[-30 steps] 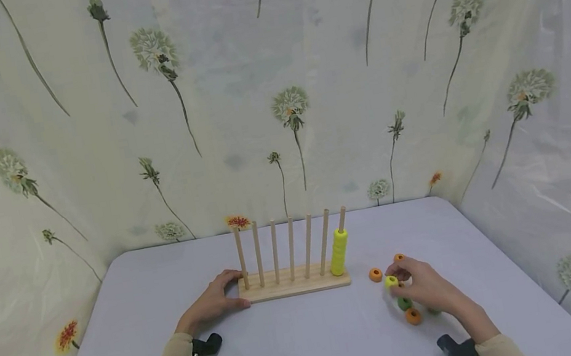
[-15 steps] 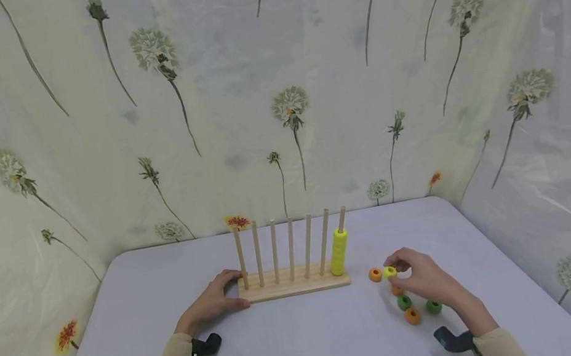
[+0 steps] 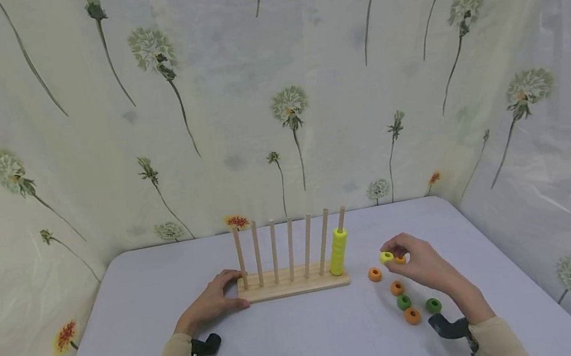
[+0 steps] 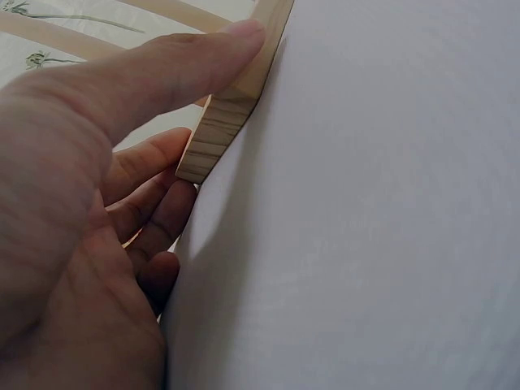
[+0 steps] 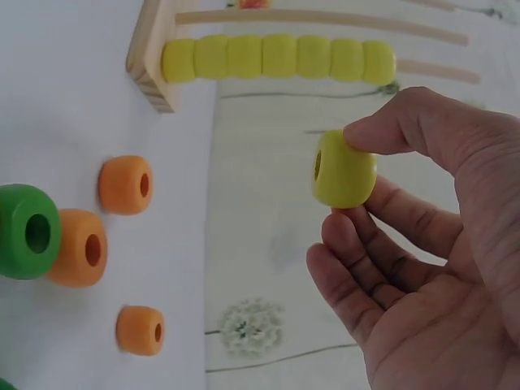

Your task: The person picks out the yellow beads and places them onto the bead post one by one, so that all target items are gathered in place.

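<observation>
A wooden peg rack (image 3: 294, 288) with a row of upright dowels stands near the back of the table. Its rightmost dowel carries a stack of yellow beads (image 3: 338, 252), with bare wood showing above them. My left hand (image 3: 213, 304) grips the rack's left end; in the left wrist view the thumb (image 4: 179, 73) lies along the base and the fingers are behind it. Between thumb and fingertips, my right hand (image 3: 422, 262) pinches one yellow bead (image 5: 345, 169) above the table, right of the rack. In the right wrist view the bead's hole faces left.
Loose orange beads (image 3: 375, 274) and green beads (image 3: 433, 306) lie on the white table (image 3: 300, 343), below and left of my right hand. Another orange bead (image 3: 400, 259) is partly covered by that hand. A floral curtain (image 3: 226, 88) hangs behind.
My right hand has lifted the yellow bead up and away from the loose beads, uncovering several of them. The left hand and the rack have stayed in place.
</observation>
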Tool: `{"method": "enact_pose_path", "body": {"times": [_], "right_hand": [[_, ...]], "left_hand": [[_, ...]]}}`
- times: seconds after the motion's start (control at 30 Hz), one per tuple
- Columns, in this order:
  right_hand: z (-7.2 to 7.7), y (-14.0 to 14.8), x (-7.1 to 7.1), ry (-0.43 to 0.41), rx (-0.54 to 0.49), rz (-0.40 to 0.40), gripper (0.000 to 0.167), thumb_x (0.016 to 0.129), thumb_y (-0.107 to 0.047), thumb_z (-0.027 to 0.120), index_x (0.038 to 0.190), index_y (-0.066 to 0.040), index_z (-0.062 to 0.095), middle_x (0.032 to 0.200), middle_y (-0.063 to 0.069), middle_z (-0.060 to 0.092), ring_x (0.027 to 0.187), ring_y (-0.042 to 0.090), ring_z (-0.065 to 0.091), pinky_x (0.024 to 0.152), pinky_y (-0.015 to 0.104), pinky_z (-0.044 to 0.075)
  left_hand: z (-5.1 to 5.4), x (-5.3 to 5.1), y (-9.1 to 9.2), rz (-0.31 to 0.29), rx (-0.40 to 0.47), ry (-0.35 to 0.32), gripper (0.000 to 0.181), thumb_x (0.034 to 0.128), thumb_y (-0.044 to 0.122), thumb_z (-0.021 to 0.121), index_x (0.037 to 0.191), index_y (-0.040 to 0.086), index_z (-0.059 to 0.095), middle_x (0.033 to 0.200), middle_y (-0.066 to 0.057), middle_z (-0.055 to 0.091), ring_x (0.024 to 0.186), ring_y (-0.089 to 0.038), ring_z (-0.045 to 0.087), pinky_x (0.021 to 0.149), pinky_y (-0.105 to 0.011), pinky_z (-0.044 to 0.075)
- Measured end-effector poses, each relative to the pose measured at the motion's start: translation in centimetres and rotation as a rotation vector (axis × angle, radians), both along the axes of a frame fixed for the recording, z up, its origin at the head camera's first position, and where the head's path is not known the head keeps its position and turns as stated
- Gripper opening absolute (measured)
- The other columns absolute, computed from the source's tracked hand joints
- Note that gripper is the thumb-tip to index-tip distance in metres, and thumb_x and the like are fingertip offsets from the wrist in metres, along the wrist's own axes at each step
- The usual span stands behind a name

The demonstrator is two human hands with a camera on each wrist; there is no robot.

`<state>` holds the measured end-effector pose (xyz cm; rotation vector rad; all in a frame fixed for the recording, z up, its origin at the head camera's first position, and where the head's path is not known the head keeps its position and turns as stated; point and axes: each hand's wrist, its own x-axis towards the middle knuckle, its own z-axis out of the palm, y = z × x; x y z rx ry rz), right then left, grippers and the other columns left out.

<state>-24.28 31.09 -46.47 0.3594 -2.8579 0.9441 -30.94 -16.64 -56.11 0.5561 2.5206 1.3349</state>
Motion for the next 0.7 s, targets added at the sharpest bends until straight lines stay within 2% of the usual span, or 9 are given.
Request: {"method": "enact_pose_path", "body": {"times": [0.17,0.33,0.7], "right_hand": [[1.0,-0.4,-0.5,0.033,-0.005,0.008,0.028,0.085,-0.016,0.072,0.111,-0.013,0.062,0.106,0.001,0.062,0.095,0.019,0.059,0.081,0.037,0.054],[2.2,-0.8,-1.0,0.074,0.006,0.004,0.029,0.085,-0.018,0.073,0.111,-0.014,0.062,0.106,0.000,0.062,0.096,0.017,0.059,0.083,0.035,0.054],[5.4,-1.7,-2.1,0.172,-0.004,0.033,0.029,0.085,-0.016,0.073,0.111,-0.013,0.062,0.107,0.003,0.064,0.095,0.019,0.060,0.084,0.038,0.054]], "left_hand": [[-0.1,0.0,0.0,0.006,-0.003,-0.004,0.074,0.0729,0.039,0.083,0.136,0.016,0.051,0.145,-0.005,0.043,0.143,-0.032,0.028,0.117,-0.056,0.021],[-0.1,-0.1,0.1,0.014,-0.010,-0.012,0.076,0.0725,0.040,0.083,0.136,0.016,0.051,0.146,-0.004,0.043,0.144,-0.032,0.027,0.117,-0.055,0.021],[0.4,0.1,0.2,0.021,-0.011,-0.015,0.076,0.0729,0.038,0.083,0.137,0.015,0.050,0.145,-0.005,0.044,0.143,-0.031,0.028,0.117,-0.055,0.021]]}}
